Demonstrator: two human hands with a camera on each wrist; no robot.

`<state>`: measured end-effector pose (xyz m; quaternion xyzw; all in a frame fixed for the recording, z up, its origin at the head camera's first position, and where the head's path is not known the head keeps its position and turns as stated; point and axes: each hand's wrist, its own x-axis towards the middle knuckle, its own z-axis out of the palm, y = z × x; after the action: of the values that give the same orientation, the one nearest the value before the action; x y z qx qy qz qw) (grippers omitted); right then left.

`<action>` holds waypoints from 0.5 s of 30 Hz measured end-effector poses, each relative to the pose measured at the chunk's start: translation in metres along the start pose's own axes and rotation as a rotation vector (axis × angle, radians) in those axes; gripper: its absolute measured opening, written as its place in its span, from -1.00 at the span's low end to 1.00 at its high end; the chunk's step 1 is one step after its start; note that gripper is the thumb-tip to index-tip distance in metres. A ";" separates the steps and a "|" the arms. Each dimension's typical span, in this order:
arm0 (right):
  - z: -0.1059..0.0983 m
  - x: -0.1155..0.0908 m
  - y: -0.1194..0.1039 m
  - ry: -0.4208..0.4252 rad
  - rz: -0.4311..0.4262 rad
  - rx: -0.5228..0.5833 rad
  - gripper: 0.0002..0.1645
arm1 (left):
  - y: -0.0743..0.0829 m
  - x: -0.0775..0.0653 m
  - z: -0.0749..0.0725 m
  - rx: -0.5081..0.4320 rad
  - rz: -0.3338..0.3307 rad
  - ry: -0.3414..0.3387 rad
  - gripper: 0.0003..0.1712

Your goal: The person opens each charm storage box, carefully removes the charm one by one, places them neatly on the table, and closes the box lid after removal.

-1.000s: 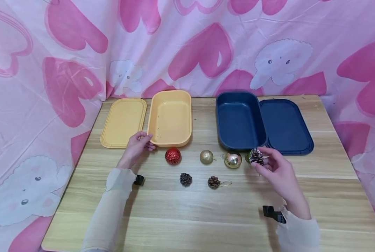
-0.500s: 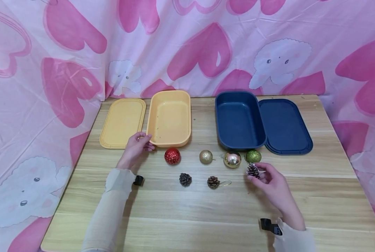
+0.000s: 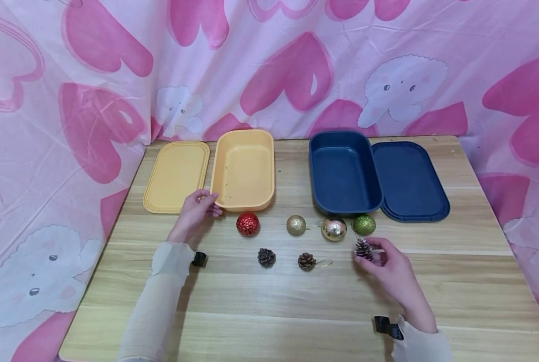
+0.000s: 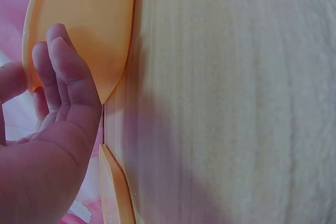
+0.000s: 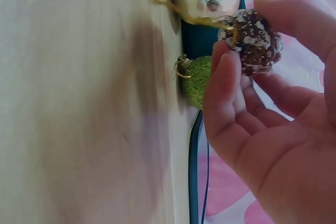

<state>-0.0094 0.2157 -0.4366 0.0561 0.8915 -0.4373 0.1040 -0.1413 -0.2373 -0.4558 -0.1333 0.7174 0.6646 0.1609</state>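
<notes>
My right hand [image 3: 393, 271] pinches a white-tipped pine cone [image 3: 363, 250] between thumb and fingers, nearer me than the green glitter ball [image 3: 364, 224]. A gold string loop [image 5: 191, 19] trails from the cone in the right wrist view. At the near left corner of the yellow box [image 3: 244, 205], my left hand [image 3: 196, 213] grips the rim, its fingers against the outer wall. A red ball [image 3: 248, 224], a gold glitter ball [image 3: 296, 225] and a shiny gold ball [image 3: 334, 229] lie in front of the boxes. Nearer me are a dark pine cone [image 3: 266, 258] and a brown pine cone [image 3: 306, 261].
Behind the balls stands a dark blue box [image 3: 345, 205], its blue lid [image 3: 412, 181] lying to the right. The yellow lid [image 3: 177, 176] lies left of the yellow box. A pink patterned cloth [image 3: 287, 75] hangs behind the wooden table [image 3: 287, 317].
My right hand has drawn the white-tipped pine cone towards me and slightly left, uncovering the green ball. My left hand has stayed at the yellow box.
</notes>
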 end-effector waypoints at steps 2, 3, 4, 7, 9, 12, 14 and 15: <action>0.001 0.001 0.000 -0.002 0.012 -0.031 -0.38 | 0.000 0.000 0.000 0.001 0.002 -0.002 -0.82; 0.001 0.001 0.001 -0.003 0.018 -0.041 -0.38 | 0.000 0.000 0.000 0.000 0.002 -0.002 -0.82; 0.002 0.001 0.001 -0.002 0.021 -0.049 -0.38 | 0.000 0.000 0.000 -0.001 0.002 -0.001 -0.82; 0.004 0.000 0.002 0.007 0.019 -0.069 -0.38 | 0.000 0.000 0.000 -0.007 0.005 -0.002 -0.82; 0.006 0.001 0.002 0.014 0.011 -0.075 -0.38 | 0.000 0.000 0.000 -0.012 0.006 0.001 -0.82; 0.008 0.001 0.000 0.020 0.010 -0.079 -0.38 | -0.001 0.000 0.000 -0.011 0.009 0.000 -0.80; 0.010 0.002 0.000 0.021 0.016 -0.084 -0.37 | -0.001 0.000 0.000 -0.006 0.010 0.003 -0.80; 0.010 0.002 -0.001 0.022 0.023 -0.089 -0.37 | -0.001 0.000 0.000 -0.002 0.011 0.003 -0.80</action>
<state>-0.0101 0.2069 -0.4425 0.0663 0.9105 -0.3954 0.1017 -0.1408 -0.2374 -0.4563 -0.1304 0.7176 0.6661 0.1561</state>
